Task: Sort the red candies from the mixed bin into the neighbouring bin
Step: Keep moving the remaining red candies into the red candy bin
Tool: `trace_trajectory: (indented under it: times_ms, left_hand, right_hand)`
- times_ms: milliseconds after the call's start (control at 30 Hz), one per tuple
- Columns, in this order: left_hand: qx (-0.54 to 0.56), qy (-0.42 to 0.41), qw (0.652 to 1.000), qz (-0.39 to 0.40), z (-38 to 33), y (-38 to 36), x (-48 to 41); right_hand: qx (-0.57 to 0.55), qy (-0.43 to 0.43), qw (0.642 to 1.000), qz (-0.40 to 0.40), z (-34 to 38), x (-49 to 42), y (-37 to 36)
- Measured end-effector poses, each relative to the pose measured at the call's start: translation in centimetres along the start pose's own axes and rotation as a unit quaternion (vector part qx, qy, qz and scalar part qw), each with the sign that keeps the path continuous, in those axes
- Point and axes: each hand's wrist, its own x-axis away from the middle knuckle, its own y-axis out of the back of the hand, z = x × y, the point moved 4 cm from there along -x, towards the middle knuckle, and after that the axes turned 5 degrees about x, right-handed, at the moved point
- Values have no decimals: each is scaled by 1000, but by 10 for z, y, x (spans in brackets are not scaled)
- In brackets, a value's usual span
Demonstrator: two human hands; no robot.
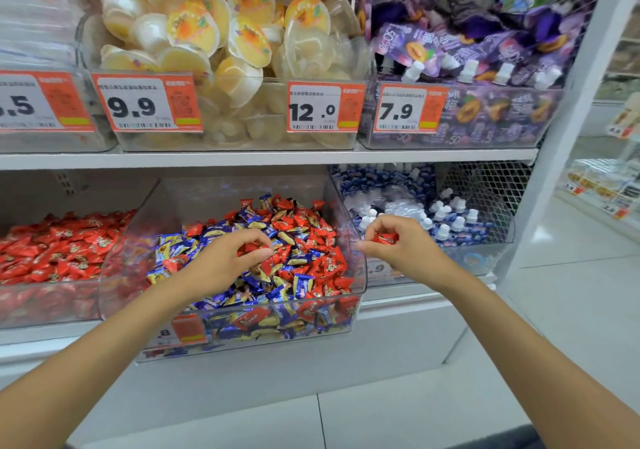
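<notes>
Your left hand [225, 258] is in the mixed bin [194, 199], fingers curled round glossy, crinkled red candies [247, 249] among blue-and-yellow wrappers [301, 280]. Your right hand [405, 244], at the bin's 3 o'clock wall, pinches more red ones. The all-red bin [45, 305] lies at 9 o'clock. At 12 o'clock, price tags [145, 105] read 9.9, 12.0 and 7.9.

We see the mixed bin [221, 192], a clear plastic tub in the middle of the lower shelf, heaped with red candies [311, 237] jumbled among blue candies [249, 214]. Just to its left, the neighbouring bin [41, 306], also clear, holds only red wrappers. A few red ones sit bunched in the left hand [225, 261] over the heap, and another is pinched in the right hand [405, 244] at the right wall.
</notes>
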Motion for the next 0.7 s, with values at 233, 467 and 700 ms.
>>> trace_trajectory:
  times_ms: [233,467,700]
  left_hand:
    - [-120,39,992,29,13,-18,-7]
    - [-155,-7,987,-32,-37,-23,-38]
    - [-70,55,971,221,-29,-90,-63]
  right_hand:
    - [-25,-8,1000,17,-5,-4,-6]
    - [-57,-25,998,10,-3,-5,1]
    - [-67,-21,998,-3,-4,-7,8]
